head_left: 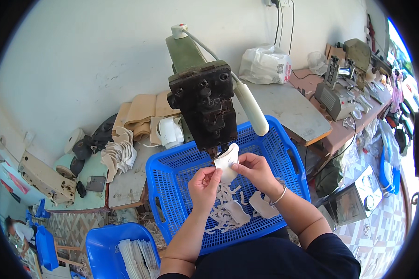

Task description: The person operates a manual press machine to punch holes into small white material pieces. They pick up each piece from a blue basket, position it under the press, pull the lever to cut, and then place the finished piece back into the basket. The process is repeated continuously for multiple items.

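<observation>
Under the head of a dark, green-bodied machine [204, 104], I hold a white curved piece of sheet material [226, 169] in both hands. My left hand [204, 187] pinches its lower left edge between thumb and fingers. On its right edge, my right hand [255, 171] is closed with the thumb on top. The piece's far edge is up at the machine's lower tip; I cannot tell whether they touch. Below my hands is a blue plastic basket [160, 204] holding thin white offcuts [224, 225] and similar white pieces [238, 213].
A pale lever handle [252, 109] sticks out at the machine's right. Stacked curved pieces [120, 156] and tan sheets [146, 111] lie on the left table. A blue chair [100, 242] bears a white stack. At right, a grey machine [335, 100] stands on a bench. Far left, another person [22, 232] bends over.
</observation>
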The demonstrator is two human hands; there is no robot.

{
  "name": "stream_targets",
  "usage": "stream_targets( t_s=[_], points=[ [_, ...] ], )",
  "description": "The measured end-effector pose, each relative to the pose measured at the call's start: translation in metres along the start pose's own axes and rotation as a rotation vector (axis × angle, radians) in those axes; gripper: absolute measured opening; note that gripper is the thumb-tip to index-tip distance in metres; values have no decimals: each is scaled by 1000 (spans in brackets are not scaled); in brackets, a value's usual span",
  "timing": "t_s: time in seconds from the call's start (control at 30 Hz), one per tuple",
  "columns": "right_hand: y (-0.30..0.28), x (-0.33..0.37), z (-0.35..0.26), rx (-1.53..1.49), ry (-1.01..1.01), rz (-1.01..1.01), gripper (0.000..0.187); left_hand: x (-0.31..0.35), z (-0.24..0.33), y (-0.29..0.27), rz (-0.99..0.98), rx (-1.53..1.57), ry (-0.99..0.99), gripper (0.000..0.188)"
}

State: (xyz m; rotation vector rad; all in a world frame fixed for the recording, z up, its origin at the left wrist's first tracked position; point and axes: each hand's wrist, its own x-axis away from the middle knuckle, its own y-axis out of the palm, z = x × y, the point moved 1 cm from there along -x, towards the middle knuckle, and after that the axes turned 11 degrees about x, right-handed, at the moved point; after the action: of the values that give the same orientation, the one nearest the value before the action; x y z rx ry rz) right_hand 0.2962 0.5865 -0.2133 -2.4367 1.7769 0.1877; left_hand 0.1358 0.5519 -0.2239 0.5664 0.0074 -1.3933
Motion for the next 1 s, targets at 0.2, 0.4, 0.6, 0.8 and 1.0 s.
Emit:
stream_targets(
  t_s=[0.2, 0.4, 0.6, 0.8, 1.0],
  points=[
    [7, -3, -1, -53, 23, -9, 15, 2, 1, -5, 64, 23, 55, 9],
    [25, -3, -1, -53, 30, -33, 14, 0, 5, -22, 100, -3, 59, 8],
    [42, -2, 2, -98, 46, -19, 15, 1, 8, -35, 121, 8, 68, 7],
    [46, 0, 3, -46, 31, -31, 16, 8, 12, -34, 194, 87, -35, 8],
    [31, 5, -7, 230, -32, -18, 21, -14, 31, -19, -49, -389, 173, 13]
  ],
)
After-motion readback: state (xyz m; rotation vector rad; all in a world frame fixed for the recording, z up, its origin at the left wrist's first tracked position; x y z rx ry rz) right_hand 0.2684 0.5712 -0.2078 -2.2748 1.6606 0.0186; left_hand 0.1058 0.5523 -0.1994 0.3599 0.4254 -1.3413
